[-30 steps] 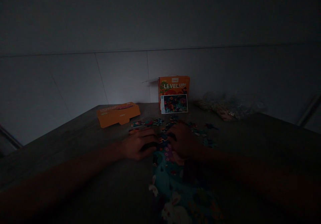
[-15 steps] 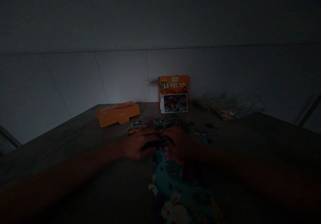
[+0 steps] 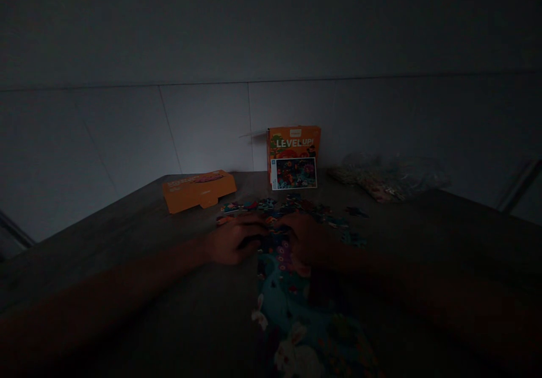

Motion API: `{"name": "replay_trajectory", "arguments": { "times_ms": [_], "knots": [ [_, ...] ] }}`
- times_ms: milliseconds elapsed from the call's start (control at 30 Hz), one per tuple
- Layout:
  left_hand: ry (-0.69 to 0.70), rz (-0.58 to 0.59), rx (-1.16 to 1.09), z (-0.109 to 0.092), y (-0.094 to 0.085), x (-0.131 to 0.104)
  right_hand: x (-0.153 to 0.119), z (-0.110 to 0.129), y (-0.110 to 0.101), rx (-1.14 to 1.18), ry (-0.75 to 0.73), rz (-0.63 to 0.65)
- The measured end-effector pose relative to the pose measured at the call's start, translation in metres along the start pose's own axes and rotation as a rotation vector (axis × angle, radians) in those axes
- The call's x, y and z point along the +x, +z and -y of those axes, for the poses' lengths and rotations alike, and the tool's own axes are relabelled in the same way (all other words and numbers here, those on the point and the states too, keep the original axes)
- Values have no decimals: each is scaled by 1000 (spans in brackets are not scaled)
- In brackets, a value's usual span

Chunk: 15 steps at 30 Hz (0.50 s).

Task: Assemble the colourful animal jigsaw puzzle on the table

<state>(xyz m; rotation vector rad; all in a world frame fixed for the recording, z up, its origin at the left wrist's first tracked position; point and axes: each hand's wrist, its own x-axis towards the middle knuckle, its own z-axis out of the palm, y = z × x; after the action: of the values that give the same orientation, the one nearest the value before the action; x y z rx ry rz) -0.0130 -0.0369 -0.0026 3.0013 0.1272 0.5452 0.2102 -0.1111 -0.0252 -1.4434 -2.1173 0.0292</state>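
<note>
Puzzle (image 3: 284, 299), bag (image 3: 417, 176) holding pieces (image 3: 383, 190), upright box (image 3: 293, 151)

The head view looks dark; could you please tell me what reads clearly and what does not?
Head view, back: the LEVEL UP! box has legible lettering; head view, middle: right hand darker than left hand; head view, front: puzzle dim, right edge fading into shadow.

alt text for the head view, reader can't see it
Dimly lit: a left hand and right hand are close together at the far end of a partly assembled puzzle on a table. Loose pieces lie around them; beyond, a picture card stands before an orange LEVEL UP! box, between orange cardboard and plastic packaging.
</note>
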Motion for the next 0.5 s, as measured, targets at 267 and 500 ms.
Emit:
{"name": "replay_trajectory", "arguments": {
  "times_ms": [267, 500],
  "knots": [
    [83, -102, 12, -7, -1, -3, 13, -6, -18, 159, 301, -91],
    [248, 234, -239, -30, -10, 5, 21, -1, -71, 4, 216, 441]
  ]
}}
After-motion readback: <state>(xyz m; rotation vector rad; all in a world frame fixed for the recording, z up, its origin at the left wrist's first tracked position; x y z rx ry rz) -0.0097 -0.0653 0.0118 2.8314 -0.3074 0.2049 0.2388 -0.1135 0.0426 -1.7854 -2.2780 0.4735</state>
